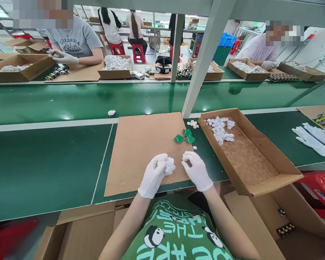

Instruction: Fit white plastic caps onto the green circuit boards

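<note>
My left hand (154, 175), in a white glove, is closed around a clump of small white plastic pieces (169, 166) above the cardboard sheet (141, 151). To its right, my gloved right hand (197, 170) is curled with thumb and fingertips close together over the sheet's right edge; whatever is in the pinch is too small to make out. Just beyond the hands lie several small green circuit boards (188, 135). Beside them are a few loose white pieces (193, 124), and a single white piece (194, 147) lies near my right fingertips.
An open cardboard tray (260, 162) with white pieces stands at right. White gloves (312, 139) lie farther right. A green conveyor belt (83, 101) runs behind, carrying a small white part (112, 113). A slanted metal post (197, 76) rises ahead. Co-workers sit across the belt.
</note>
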The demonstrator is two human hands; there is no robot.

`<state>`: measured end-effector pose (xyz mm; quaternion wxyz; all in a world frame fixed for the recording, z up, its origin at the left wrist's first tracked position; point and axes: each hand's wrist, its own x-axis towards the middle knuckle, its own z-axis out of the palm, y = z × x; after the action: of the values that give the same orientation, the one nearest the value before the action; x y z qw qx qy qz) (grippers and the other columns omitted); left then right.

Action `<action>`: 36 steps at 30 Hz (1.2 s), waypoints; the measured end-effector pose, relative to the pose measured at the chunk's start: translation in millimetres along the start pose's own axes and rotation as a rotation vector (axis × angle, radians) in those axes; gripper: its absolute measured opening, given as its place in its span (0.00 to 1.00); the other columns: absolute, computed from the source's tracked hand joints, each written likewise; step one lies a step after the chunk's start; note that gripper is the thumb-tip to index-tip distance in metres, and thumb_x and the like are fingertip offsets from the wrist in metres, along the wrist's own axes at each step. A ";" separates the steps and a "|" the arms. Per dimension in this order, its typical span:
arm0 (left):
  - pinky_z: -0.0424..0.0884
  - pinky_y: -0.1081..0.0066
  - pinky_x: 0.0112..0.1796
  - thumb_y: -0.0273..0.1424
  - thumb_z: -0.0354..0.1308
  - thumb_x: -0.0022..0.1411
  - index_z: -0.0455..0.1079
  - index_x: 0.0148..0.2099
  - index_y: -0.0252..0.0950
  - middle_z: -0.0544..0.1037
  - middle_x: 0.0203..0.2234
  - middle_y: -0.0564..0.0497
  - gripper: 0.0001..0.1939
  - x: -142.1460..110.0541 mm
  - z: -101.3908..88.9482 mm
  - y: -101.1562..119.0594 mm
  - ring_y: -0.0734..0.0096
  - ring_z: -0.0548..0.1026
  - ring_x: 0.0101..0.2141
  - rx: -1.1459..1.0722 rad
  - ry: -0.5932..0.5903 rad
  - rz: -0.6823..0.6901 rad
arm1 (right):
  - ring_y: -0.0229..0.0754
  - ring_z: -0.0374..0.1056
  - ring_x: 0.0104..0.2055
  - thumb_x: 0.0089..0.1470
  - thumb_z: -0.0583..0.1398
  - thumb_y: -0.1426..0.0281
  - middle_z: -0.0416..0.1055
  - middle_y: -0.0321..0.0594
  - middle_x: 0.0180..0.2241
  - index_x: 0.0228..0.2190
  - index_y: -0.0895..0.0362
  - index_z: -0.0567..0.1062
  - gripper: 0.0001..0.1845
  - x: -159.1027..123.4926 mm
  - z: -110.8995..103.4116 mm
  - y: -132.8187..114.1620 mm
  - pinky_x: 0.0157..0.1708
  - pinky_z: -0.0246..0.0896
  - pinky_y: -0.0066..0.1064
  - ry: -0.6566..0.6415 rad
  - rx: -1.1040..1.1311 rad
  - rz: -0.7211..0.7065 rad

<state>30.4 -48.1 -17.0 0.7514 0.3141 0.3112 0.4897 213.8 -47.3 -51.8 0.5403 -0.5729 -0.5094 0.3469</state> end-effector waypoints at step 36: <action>0.74 0.72 0.38 0.32 0.73 0.49 0.68 0.42 0.37 0.76 0.35 0.52 0.21 10.2 -8.2 -11.3 0.69 0.79 0.37 -0.028 0.305 -0.013 | 0.42 0.74 0.41 0.51 0.67 0.67 0.76 0.41 0.40 0.42 0.53 0.73 0.16 -28.5 1.6 -23.9 0.44 0.73 0.37 -0.138 0.112 0.173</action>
<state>33.5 -40.9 -32.5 0.7029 0.2236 0.4171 0.5309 200.5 -76.6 -33.2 0.5031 -0.5585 -0.4738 0.4588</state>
